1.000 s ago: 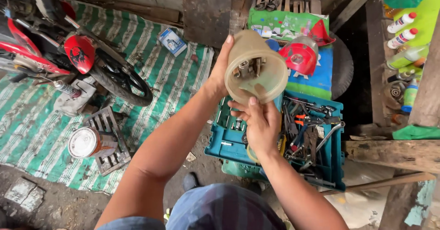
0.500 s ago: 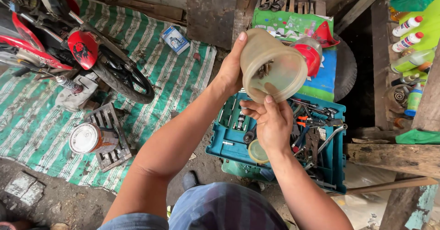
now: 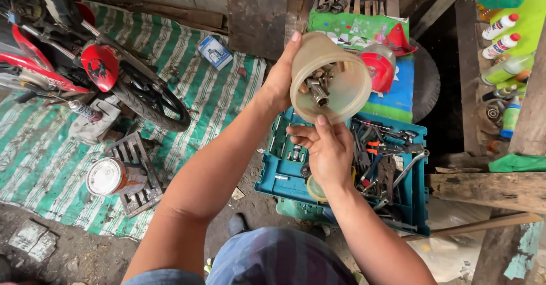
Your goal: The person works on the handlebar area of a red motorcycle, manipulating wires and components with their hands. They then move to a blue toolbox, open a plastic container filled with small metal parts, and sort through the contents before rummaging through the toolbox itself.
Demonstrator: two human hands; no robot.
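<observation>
I tip a cup of metal bits toward me.

My left hand (image 3: 281,83) grips the plastic cup (image 3: 330,80) tilted so its bolts (image 3: 317,86) show; my right hand (image 3: 327,148), fingers spread, cups beneath its rim, above the toolbox (image 3: 406,205).

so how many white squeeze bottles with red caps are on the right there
2. Both lie at the upper right against the yellow-green sheet: one bottle above, the other bottle just below it. Others may be hidden among the clutter beneath them.
</observation>
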